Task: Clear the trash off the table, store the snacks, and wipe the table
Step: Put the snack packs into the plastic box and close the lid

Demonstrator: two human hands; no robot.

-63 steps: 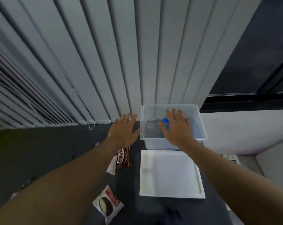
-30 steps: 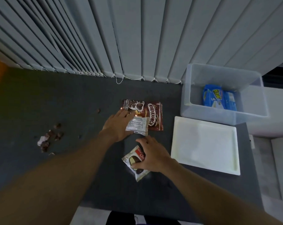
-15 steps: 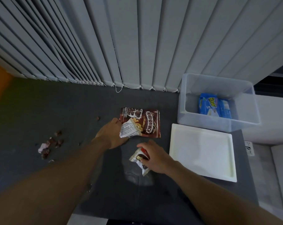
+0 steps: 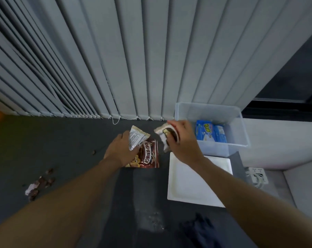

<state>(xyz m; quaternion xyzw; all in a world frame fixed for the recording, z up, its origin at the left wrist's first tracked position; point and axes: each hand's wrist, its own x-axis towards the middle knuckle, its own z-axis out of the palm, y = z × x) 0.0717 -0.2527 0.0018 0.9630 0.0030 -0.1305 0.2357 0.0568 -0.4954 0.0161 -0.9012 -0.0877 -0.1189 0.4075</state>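
My left hand (image 4: pixel 120 152) grips a small silver-white snack packet (image 4: pixel 137 138), lifted just above the brown Koko Krunch packet (image 4: pixel 148 158) that lies on the dark table (image 4: pixel 62 149). My right hand (image 4: pixel 183 144) holds a white chocolate-pie packet (image 4: pixel 165 136) in the air, just left of the clear plastic box (image 4: pixel 241 129). A blue snack pack (image 4: pixel 209 134) lies inside that box. The box's white lid (image 4: pixel 192 187) lies flat in front of it.
Brown crumbs and a scrap of wrapper (image 4: pixel 39 185) are scattered at the table's left. A dark blue cloth (image 4: pixel 203 228) lies near the front edge. Vertical blinds (image 4: pixel 115 59) close the far side. A white power strip (image 4: pixel 257 176) sits beyond the right edge.
Both hands picked up their packets from the table. My right hand rose and moved right towards the clear box with the pie packet; my left lifted the silver packet off the Koko Krunch.
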